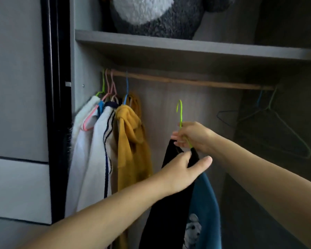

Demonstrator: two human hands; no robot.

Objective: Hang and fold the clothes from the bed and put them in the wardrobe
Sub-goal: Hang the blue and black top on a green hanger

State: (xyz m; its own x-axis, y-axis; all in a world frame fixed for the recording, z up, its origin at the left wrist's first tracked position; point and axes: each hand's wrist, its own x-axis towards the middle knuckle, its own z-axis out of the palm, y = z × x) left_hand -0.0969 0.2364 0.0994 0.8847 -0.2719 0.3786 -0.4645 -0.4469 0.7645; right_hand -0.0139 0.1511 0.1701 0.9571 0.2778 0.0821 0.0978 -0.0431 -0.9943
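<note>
Below the rod (187, 80), our right hand (196, 136) pinches a green hanger (180, 114) carrying a dark garment (171, 203). Our left hand (185, 171) rests open against that cloth, hiding its collar; its hem is cut off.

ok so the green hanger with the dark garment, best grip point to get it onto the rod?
Hold the green hanger at its neck just under the hook, coming from the right, as the right hand does. That leaves the upright hook free above the fingers to go over the rod, while the left hand steadies the dark garment hanging below.
</note>
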